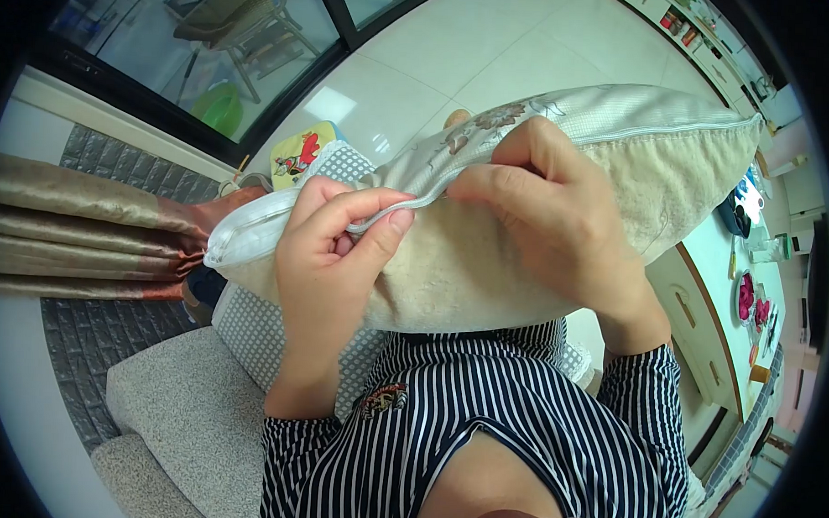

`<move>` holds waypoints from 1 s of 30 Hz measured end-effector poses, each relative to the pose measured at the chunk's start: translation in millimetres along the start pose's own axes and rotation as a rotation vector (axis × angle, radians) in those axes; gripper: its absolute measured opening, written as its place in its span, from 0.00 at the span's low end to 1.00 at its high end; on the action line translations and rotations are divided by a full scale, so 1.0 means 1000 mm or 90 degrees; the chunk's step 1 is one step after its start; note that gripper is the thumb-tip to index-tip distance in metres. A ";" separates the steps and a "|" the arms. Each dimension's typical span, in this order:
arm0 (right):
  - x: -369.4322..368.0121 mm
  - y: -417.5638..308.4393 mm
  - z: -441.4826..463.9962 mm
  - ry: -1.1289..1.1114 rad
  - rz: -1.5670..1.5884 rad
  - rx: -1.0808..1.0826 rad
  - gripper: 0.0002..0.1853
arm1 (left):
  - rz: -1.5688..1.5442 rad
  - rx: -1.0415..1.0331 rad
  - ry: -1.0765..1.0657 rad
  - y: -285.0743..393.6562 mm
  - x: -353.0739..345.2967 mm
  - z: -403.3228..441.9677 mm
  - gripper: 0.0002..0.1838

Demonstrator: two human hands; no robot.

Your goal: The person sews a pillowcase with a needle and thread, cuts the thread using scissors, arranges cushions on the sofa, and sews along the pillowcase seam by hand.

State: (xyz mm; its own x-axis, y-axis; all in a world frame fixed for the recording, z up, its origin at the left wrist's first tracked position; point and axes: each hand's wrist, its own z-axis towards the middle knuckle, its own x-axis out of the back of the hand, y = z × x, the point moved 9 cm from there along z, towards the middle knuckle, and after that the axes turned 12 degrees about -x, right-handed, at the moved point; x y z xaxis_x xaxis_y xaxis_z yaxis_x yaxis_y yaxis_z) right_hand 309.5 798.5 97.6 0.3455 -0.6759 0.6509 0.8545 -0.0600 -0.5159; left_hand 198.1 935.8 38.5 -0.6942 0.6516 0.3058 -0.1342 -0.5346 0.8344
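Striped shirt (538,382) below, a left hand (328,247) pinches a pillow's (469,270) rippled zipper (425,203), which could snag if pulled crooked, the curled right hand's (567,214) hold unclear

Dark-and-white striped top (537,400), matching sleeves (645,390), dark neckline trim (478,425); small multicoloured chest emblem (384,400)

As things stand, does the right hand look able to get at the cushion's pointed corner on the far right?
Probably yes. The right hand is at the cushion, and nothing seems to cover the zipper leading to the pointed corner; the left hand is on the other side.
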 end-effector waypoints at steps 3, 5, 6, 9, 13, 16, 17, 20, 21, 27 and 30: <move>-0.002 0.006 0.004 -0.052 0.037 -0.039 0.13 | -0.077 0.064 -0.065 -0.004 -0.003 0.002 0.09; -0.005 0.010 0.005 -0.087 0.085 -0.063 0.14 | -0.130 0.109 -0.095 -0.008 -0.004 0.001 0.10; -0.005 0.011 0.006 -0.088 0.085 -0.063 0.14 | -0.173 0.125 -0.122 -0.010 -0.007 0.001 0.10; -0.010 0.012 0.006 -0.111 0.114 -0.067 0.12 | -0.242 0.153 -0.157 -0.012 -0.012 -0.001 0.10; -0.013 0.014 0.007 -0.111 0.149 -0.071 0.08 | -0.312 0.184 -0.191 -0.016 -0.016 -0.002 0.11; -0.017 0.015 0.008 -0.114 0.154 -0.069 0.07 | -0.334 0.193 -0.203 -0.020 -0.017 -0.003 0.11; -0.018 0.015 0.008 -0.114 0.159 -0.069 0.06 | -0.335 0.194 -0.202 -0.021 -0.017 -0.003 0.11; -0.020 0.017 0.008 -0.135 0.152 -0.085 0.06 | -0.350 0.185 -0.186 -0.019 -0.018 -0.003 0.11; -0.020 0.017 0.008 -0.135 0.152 -0.085 0.06 | -0.331 0.172 -0.179 -0.018 -0.017 -0.002 0.11; -0.015 0.018 0.011 -0.078 0.148 -0.056 0.07 | -0.307 0.137 -0.096 -0.016 -0.009 -0.002 0.09; -0.014 0.018 0.010 -0.098 0.120 -0.059 0.09 | -0.333 0.147 -0.056 -0.017 -0.004 -0.003 0.09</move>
State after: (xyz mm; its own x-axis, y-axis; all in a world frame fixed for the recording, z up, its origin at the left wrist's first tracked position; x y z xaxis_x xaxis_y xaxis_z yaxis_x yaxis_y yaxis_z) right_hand 324.2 814.6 84.3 0.5555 -0.5628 0.6121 0.7333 -0.0153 -0.6797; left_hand 201.4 940.6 21.9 -0.5144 0.8451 -0.1454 -0.2785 -0.0042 0.9604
